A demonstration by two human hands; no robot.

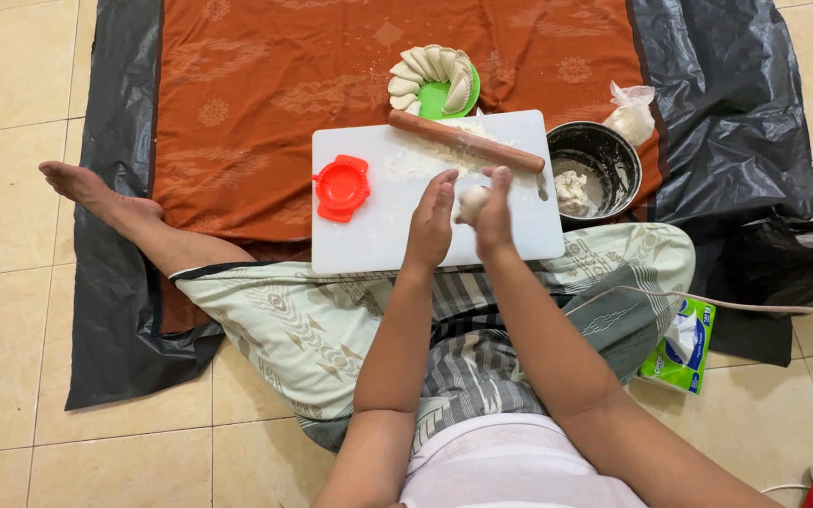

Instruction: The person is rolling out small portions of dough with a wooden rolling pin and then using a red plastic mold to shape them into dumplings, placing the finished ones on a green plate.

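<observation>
Dough ball (471, 202) between both hands; dark bowl (613, 150) holds more dough (571, 191).

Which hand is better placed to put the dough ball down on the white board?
The right hand, probably. The small pale dough ball rests against its fingers, above the white rectangular plastic cutting board. The left hand is open beside it.

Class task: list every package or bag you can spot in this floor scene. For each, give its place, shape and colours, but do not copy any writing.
Tissue pack: on the tiles beside the person's right knee; soft, flat rectangle, green and blue, white tissue poking out.
Plastic bag: on the cloth beyond the metal bowl; small, clear, knotted, holding white powder.
No screens or signs.
</observation>
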